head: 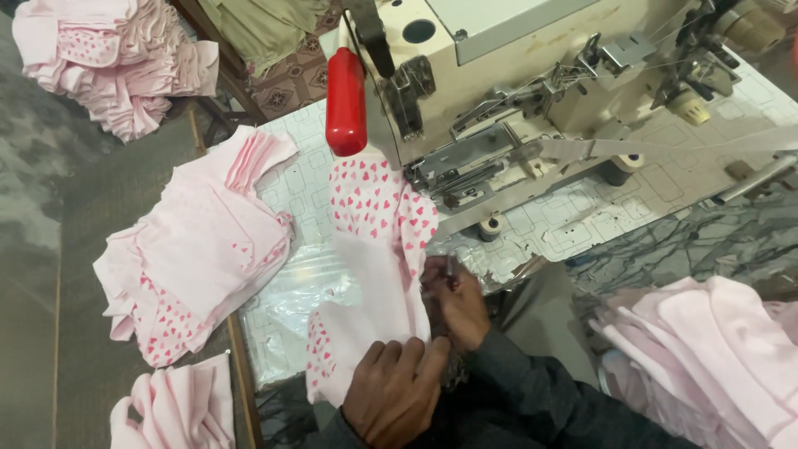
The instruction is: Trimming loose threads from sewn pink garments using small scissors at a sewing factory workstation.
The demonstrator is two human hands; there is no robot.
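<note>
A white garment piece with pink hearts (374,249) lies on the sewing table, running from the machine's needle area down toward me. My left hand (395,387) presses flat on its near end, fingers curled over the cloth. My right hand (453,303) pinches the garment's right edge and seems to hold a small metal tool, perhaps snips. The cream industrial sewing machine (515,91) stands just beyond, with a red cylinder (345,100) hanging at its left side.
A stack of pink heart-print pieces (199,249) lies left of the table (573,220). More pink stacks sit at the top left (116,58), bottom left (179,407) and right (706,349). A clear plastic sheet (291,291) covers the table's near left.
</note>
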